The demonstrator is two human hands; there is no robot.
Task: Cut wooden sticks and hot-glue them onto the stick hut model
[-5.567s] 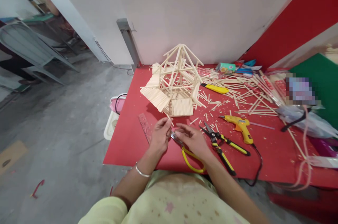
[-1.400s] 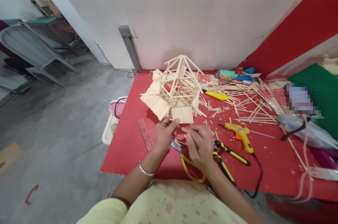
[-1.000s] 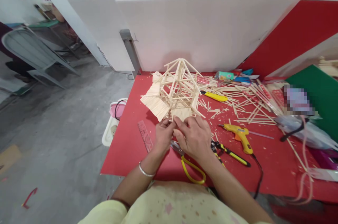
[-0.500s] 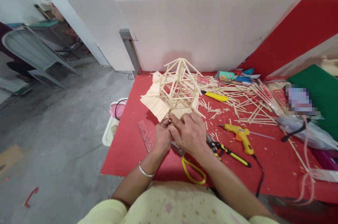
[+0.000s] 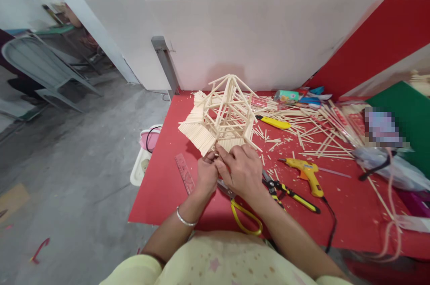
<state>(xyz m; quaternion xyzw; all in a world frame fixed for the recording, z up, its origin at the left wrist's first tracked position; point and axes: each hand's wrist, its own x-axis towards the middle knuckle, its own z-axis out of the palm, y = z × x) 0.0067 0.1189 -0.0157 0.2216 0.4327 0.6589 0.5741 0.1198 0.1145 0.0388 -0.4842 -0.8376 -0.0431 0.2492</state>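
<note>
- pale wooden stick model (image 5: 223, 110) stands toward the counter's (image 5: 154, 200) far left corner, probably placed so both your hands reach it.
- your left grip (image 5: 207, 174) and right grip (image 5: 241, 170) meet at its near side, fingers curled; whether they clamp anything, i cannot tell.
- glue gun (image 5: 308, 170) lies rightward, seemingly for easy reach.

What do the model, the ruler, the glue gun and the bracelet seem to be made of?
Model: probably wood or bamboo, seemingly unpainted; pale, straw-coloured sticks.
Ruler: likely clear plastic; the red table shows through.
Glue gun: apparently moulded plastic; opaque, even yellow body.
Bracelet: likely polished metal, silvery and bright, though coated plastic can't be ruled out.
</note>
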